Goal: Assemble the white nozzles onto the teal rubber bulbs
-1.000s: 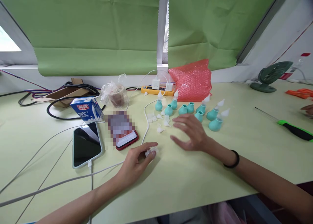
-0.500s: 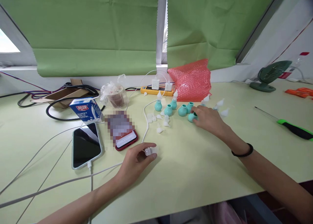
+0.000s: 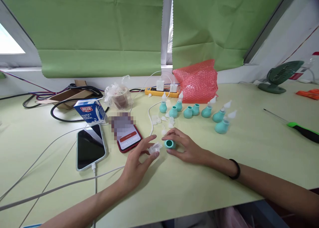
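Observation:
My right hand (image 3: 184, 147) rests on the yellow-green table (image 3: 189, 181) with its fingers wrapped round a teal rubber bulb (image 3: 169, 144), whose open mouth faces my left hand. My left hand (image 3: 138, 163) pinches a small clear plastic tip (image 3: 155, 148) between thumb and fingers, a short gap from the bulb. Behind them lie several loose clear tips (image 3: 164, 121) and a row of teal bulbs (image 3: 189, 112), some fitted with clear tips (image 3: 220, 115).
Two phones (image 3: 91, 146) lie at the left on charging cables (image 3: 50, 188), beside a blue milk carton (image 3: 90, 111). A red bubble-wrap bag (image 3: 198, 81), a power strip (image 3: 161, 92), a small green fan (image 3: 279, 76) and a green-handled screwdriver (image 3: 302, 131) sit further off.
My right hand reached to the row of bulbs, took one teal bulb and brought it back next to my left hand. My left hand shifted slightly forward with the clear tip.

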A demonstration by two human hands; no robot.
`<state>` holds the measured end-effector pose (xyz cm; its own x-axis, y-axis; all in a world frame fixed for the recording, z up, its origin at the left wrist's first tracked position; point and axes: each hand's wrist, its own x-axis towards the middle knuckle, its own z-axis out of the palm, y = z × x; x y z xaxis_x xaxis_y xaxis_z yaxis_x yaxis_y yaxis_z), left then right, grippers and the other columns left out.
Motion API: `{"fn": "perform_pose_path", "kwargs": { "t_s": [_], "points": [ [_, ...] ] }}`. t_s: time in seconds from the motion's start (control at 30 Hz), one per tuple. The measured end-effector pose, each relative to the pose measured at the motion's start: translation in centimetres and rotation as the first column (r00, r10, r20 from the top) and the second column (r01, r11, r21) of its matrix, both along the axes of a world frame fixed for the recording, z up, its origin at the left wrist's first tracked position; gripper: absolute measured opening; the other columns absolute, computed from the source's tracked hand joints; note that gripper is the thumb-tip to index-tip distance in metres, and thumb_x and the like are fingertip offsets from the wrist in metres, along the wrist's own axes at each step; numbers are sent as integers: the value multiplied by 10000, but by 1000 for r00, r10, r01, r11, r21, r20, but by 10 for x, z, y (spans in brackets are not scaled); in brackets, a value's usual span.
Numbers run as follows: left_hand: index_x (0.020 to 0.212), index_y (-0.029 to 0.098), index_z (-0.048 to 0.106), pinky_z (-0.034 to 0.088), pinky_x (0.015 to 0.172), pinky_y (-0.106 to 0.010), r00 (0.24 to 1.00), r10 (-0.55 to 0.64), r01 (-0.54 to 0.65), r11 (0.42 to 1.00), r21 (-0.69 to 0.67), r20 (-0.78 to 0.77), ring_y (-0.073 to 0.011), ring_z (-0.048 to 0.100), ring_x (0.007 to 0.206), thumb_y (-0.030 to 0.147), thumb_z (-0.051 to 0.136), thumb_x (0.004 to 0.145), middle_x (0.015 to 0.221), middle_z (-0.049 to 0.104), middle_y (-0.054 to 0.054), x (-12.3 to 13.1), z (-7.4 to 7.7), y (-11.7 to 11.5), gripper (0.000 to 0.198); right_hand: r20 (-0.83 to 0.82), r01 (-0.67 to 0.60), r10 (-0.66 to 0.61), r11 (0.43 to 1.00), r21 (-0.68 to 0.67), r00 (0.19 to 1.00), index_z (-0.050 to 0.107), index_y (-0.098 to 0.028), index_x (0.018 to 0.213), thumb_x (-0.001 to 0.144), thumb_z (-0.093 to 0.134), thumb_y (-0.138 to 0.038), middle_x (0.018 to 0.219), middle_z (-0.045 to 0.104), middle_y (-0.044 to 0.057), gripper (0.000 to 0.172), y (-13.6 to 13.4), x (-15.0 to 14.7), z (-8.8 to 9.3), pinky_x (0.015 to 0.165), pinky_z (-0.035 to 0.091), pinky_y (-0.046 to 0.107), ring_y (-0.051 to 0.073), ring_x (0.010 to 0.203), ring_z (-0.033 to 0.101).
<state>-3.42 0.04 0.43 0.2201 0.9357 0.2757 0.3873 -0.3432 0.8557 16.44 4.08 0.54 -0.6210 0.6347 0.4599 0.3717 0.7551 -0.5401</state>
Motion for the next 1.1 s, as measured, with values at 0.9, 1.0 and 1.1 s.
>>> {"fn": "perform_pose_path", "kwargs": {
  "t_s": [0.9, 1.0, 1.1],
  "points": [
    [676, 156, 480, 445, 586, -221, 965, -24, 61, 989, -134, 262, -122, 551, 620, 254, 561, 740, 625, 559, 6, 1, 2, -2, 142, 42, 106, -110, 990, 98, 993, 495, -173, 861, 732, 487, -201, 705, 559, 28, 133, -20, -14, -10, 560, 414, 231, 133, 611, 531],
    [789, 161, 442, 451, 573, -231, 934, -76, 161, 962, -221, 350, -115, 556, 589, 248, 578, 734, 625, 571, 11, 1, 4, -2, 171, 44, 113, -121, 982, 150, 992, 502, -174, 829, 724, 490, -197, 680, 559, 15, 108, -19, -11, -12, 526, 389, 215, 121, 585, 526],
    [927, 125, 475, 458, 517, -239, 906, -127, 279, 897, -343, 403, -104, 539, 523, 284, 580, 735, 650, 604, -22, 1, 7, 0, 270, 33, 129, -140, 962, 239, 990, 505, -167, 802, 715, 489, -179, 647, 545, 7, 90, -17, -8, -16, 492, 359, 212, 113, 553, 506]
  ]
}}
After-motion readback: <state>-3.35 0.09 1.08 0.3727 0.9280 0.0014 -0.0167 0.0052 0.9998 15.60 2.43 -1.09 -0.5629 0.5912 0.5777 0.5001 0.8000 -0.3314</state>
